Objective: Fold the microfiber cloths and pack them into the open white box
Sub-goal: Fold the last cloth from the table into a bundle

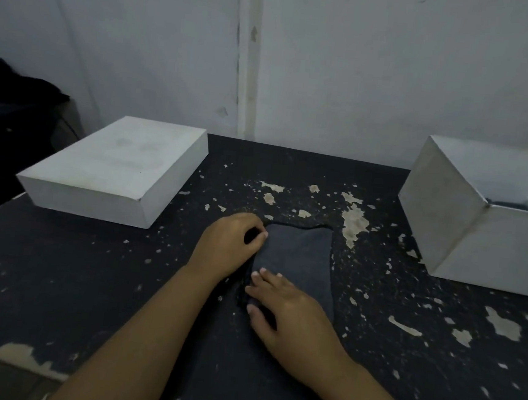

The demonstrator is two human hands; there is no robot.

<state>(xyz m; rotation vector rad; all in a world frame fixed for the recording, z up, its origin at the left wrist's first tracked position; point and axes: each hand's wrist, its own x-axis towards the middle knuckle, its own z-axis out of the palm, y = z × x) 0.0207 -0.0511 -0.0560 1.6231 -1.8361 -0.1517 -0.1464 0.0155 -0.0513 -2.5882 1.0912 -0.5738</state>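
A dark grey microfiber cloth [299, 260] lies folded in a narrow strip on the black table, in the middle of the view. My left hand [230, 244] pinches its far left corner between thumb and fingers. My right hand [288, 310] lies on the cloth's near left edge, fingers curled over the fold. The open white box [465, 223] stands at the right edge of the table, a dark cloth just visible inside it behind the near wall.
A white box lid [112, 170] lies upside down at the back left of the table. The black tabletop [89, 280] is worn, with pale chipped patches. A dark heap [17, 85] sits beyond the table's left edge. A grey wall stands right behind.
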